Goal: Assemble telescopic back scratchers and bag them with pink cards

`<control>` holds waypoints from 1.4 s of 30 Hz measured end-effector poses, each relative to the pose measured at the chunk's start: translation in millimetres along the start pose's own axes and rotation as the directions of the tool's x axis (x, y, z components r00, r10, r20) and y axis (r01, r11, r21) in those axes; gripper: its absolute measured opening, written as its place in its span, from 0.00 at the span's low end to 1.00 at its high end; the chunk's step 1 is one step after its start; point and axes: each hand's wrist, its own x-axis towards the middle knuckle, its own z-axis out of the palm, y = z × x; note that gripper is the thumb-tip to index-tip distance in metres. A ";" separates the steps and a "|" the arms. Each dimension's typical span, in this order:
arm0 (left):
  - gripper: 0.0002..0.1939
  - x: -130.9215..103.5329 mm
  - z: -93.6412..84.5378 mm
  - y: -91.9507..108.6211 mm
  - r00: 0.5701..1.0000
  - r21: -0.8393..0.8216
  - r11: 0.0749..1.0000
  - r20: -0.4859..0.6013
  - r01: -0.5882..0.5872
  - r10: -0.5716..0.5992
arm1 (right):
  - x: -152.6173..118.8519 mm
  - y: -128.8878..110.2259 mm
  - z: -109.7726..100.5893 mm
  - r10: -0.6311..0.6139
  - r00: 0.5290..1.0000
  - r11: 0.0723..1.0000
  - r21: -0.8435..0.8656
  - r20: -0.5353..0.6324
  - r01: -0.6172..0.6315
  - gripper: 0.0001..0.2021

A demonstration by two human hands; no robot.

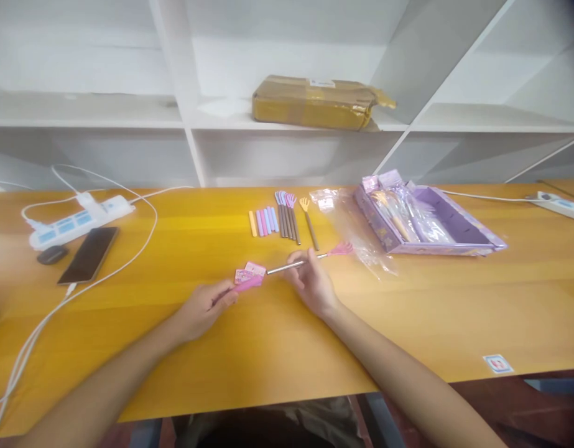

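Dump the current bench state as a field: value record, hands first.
left_hand: left hand, fingers closed on pink tubular sleeve
right_hand: right hand, holding silver metal rod with pink claw head
rod_bare_end: toward sleeve; contact unclear
beside_sleeve: small pink printed cards
laid_out: row of short pastel sleeves; grouped claw-headed rods; separate orange-headed rod
right_side: purple open box, bagged items inside
left_side: white power strip, black phone
shelf: brown taped parcel

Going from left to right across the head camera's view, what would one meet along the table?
Phone, left hand, coloured tubes, bunched rakes, yellow rake, purple box, right-hand power strip.
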 end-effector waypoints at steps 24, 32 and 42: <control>0.22 2.2 -17.0 -2.2 0.993 -0.007 1.000 -0.116 0.021 -0.022 | -15.8 -2.2 3.8 0.037 0.998 0.999 -0.026 0.058 -0.036 0.16; 0.23 1.9 -16.8 2.7 0.997 -0.010 1.000 -0.083 0.004 -0.005 | -14.1 1.5 0.1 -0.034 0.999 0.999 -0.041 0.014 0.035 0.17; 0.24 1.4 -13.9 0.5 0.997 -0.008 1.000 -0.071 -0.019 0.019 | -14.2 4.9 -5.4 -0.039 0.998 0.990 -0.135 0.039 0.044 0.16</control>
